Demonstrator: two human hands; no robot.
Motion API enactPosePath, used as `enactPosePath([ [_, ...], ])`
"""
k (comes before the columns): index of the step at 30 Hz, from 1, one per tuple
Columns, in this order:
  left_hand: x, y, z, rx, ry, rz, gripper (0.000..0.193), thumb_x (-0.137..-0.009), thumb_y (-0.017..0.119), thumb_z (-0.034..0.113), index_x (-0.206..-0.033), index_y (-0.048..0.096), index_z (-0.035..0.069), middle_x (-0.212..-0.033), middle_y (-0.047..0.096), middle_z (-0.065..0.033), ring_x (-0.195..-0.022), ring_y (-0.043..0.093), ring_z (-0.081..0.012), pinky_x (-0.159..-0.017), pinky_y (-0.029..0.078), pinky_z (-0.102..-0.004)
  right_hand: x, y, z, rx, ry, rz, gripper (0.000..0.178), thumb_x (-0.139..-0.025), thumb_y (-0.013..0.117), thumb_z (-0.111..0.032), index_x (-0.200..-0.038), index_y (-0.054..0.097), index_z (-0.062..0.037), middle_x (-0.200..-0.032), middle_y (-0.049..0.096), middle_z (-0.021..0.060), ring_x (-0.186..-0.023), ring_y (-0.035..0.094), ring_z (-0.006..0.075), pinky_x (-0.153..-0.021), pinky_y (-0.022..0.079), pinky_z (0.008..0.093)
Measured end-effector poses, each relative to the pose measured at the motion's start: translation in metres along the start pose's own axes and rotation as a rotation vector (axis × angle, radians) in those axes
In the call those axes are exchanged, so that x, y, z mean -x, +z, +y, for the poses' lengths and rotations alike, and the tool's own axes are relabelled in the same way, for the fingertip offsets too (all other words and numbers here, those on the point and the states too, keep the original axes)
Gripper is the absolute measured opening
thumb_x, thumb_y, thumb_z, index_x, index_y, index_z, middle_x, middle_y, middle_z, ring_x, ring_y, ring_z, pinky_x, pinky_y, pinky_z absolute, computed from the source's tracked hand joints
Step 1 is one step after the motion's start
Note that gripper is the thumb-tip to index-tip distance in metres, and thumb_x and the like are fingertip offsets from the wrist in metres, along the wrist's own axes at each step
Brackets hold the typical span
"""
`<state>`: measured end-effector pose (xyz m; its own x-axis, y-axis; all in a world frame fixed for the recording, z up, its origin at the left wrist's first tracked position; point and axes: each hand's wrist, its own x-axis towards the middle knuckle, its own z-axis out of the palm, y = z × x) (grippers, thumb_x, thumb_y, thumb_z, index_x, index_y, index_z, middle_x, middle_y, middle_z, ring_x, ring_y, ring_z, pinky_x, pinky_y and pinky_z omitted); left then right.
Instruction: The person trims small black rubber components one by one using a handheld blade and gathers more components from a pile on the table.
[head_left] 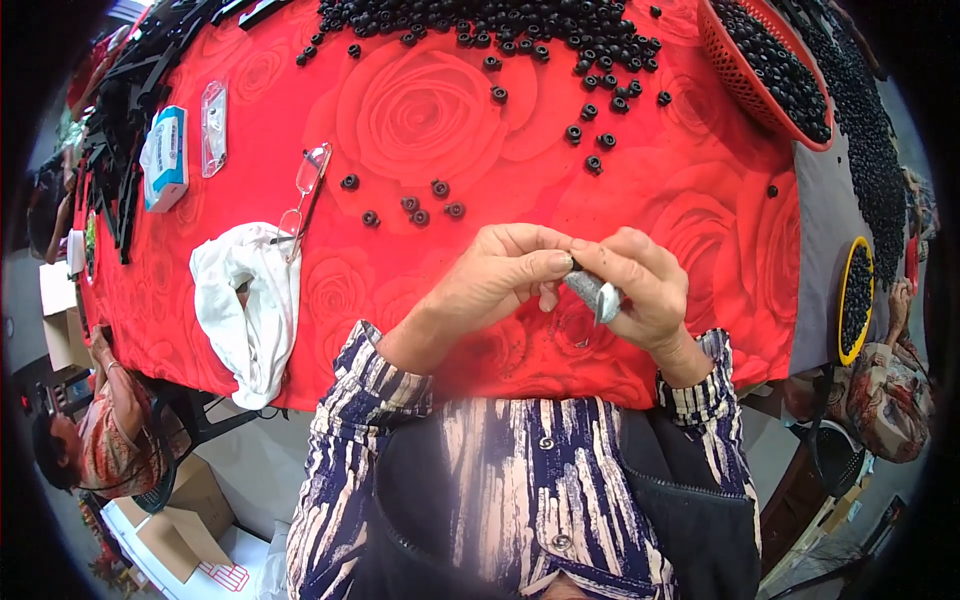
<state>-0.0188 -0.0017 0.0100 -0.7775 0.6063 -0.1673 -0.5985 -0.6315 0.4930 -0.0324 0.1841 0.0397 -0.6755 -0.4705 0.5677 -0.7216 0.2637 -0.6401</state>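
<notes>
Above the near edge of the red rose-patterned tablecloth [420, 125], my two hands meet. My right hand [645, 290] is closed around a small tool [588, 288] with a grey, worn body and a pale, flat metal end. My left hand [505, 268] pinches thumb against forefinger at the tool's upper end. A dark bit shows at those fingertips, mostly hidden, too small to name. Ahead of my hands lie several loose black ring-shaped parts [420, 217], each with a hole in its middle.
A big heap of black parts [480, 20] covers the far side. At right are a red basket [715, 55] and a yellow-rimmed tray [845, 330] of them. At left lie white cloth [225, 290], eyeglasses [308, 175], a tissue pack [165, 160], and black strips [125, 130]. People sit on both sides.
</notes>
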Motion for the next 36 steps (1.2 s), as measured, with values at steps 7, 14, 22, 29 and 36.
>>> enactPosePath([
  [7,0.0,-0.001,-0.009,0.014,0.073,0.04,0.02,-0.088,0.059,0.009,-0.104,0.062,-0.003,-0.094,0.066,-0.0116,-0.078,0.065,-0.0163,-0.059,0.054,-0.0233,0.002,0.001,0.003,0.195,-0.237,0.08,0.04,-0.065,0.072,-0.008,-0.102,0.063,0.0043,-0.074,0.056,0.0068,-0.05,0.048,0.0164,-0.042,0.037,0.0294],
  [14,0.001,-0.003,0.002,-0.005,-0.002,0.019,0.018,-0.088,0.061,0.008,-0.102,0.062,-0.004,-0.09,0.064,-0.0086,-0.074,0.061,-0.0123,-0.058,0.051,-0.0232,0.003,0.0,-0.001,0.2,-0.221,0.043,0.039,-0.064,0.071,-0.008,-0.1,0.063,0.0046,-0.072,0.055,0.0069,-0.05,0.048,0.0164,-0.042,0.037,0.0301],
  [22,0.003,-0.002,0.003,-0.024,-0.016,0.044,0.019,-0.087,0.062,0.009,-0.102,0.063,-0.003,-0.089,0.063,-0.0078,-0.072,0.059,-0.0103,-0.057,0.049,-0.0226,0.0,-0.001,-0.004,0.123,-0.109,0.025,0.03,-0.066,0.073,-0.006,-0.094,0.063,0.0018,-0.07,0.054,0.0079,-0.052,0.051,0.0174,-0.043,0.039,0.0305],
  [29,0.001,-0.004,-0.002,0.014,0.071,0.06,0.02,-0.088,0.06,0.009,-0.104,0.062,-0.003,-0.089,0.063,-0.0065,-0.073,0.058,-0.0106,-0.058,0.051,-0.0245,-0.004,-0.015,0.002,-0.14,0.324,-0.094,0.039,-0.078,0.069,-0.017,-0.109,0.052,0.0009,-0.086,0.056,0.0113,-0.068,0.056,0.0207,-0.059,0.045,0.0292],
  [36,0.0,-0.003,-0.003,0.007,0.043,0.085,0.021,-0.089,0.059,0.009,-0.107,0.06,-0.003,-0.088,0.062,-0.0057,-0.071,0.058,-0.0108,-0.058,0.051,-0.0241,0.001,-0.008,0.009,-0.16,0.37,-0.118,0.031,-0.079,0.061,-0.008,-0.108,0.053,0.0013,-0.084,0.055,0.014,-0.069,0.058,0.0267,-0.06,0.046,0.0329],
])
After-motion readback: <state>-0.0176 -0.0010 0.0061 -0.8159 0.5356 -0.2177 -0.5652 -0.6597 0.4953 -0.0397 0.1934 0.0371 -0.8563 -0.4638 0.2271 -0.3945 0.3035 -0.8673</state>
